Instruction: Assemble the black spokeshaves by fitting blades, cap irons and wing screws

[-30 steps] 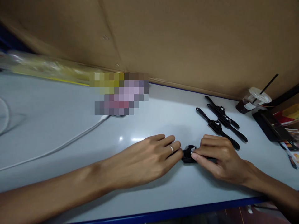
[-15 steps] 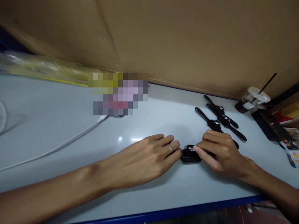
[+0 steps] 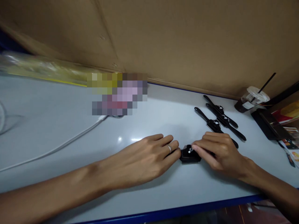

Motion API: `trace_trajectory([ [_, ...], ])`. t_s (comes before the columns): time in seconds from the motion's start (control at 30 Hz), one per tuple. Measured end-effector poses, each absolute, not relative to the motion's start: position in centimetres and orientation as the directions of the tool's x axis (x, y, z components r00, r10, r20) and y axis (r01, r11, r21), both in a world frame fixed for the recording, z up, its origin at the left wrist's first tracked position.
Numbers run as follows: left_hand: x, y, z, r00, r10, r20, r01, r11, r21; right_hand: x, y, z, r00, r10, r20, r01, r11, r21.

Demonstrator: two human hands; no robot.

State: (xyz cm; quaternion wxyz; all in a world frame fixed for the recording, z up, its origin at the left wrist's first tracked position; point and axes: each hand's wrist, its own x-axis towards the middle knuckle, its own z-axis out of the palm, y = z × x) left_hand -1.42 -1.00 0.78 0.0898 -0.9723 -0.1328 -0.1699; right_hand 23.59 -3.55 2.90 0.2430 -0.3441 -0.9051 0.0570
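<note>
A black spokeshave (image 3: 190,158) lies on the table under both hands, its middle body showing between them. My left hand (image 3: 154,157), with a ring on one finger, is closed at the tool's left end, and the handle there is hidden by the fingers. At the other side, my right hand (image 3: 218,152) is closed, with thumb and forefinger pinched at a small silver screw (image 3: 191,150) on top of the body. Just beyond that hand lie three more black spokeshaves (image 3: 226,120), side by side at a slant; the nearest is partly covered by my right hand.
A lidded plastic cup (image 3: 251,99) with dark drink and a straw stands at the back right, beside a black box-like object (image 3: 265,124). A blurred-out pinkish object (image 3: 123,96) with a white cable (image 3: 63,144) lies left of centre. Cardboard (image 3: 175,40) walls the back.
My right thumb and forefinger have shifted slightly left over the silver screw. The left hand and the spokeshave stay in place.
</note>
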Motion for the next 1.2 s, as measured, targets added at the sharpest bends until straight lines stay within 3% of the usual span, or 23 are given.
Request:
trace_trajectory([
  [0.13,-1.5,-1.0,0.5,0.911,0.234,0.341,0.289,-0.949,-0.123,24.4,-3.2,3.4,-0.61,0.709,0.355,0.672,0.7,-0.243],
  [0.23,-1.5,-1.0,0.2,0.905,0.268,0.33,0.319,-0.941,-0.11,25.2,-3.1,4.4,-0.667,0.729,0.153,0.674,0.678,-0.293],
  [0.37,-1.5,-0.9,0.2,0.911,0.265,0.316,0.322,-0.936,-0.143,25.7,-3.2,5.3,-0.707,0.704,-0.067,0.694,0.671,-0.26],
  [0.8,-1.5,-0.9,0.3,0.911,0.274,0.309,0.329,-0.934,-0.141,25.1,-3.4,5.1,-0.709,0.695,-0.12,0.699,0.67,-0.249],
  [1.2,-1.8,-1.3,0.8,0.935,0.173,0.31,0.261,-0.927,-0.271,24.8,-4.2,5.1,-0.765,0.64,-0.074,0.643,0.765,-0.034],
])
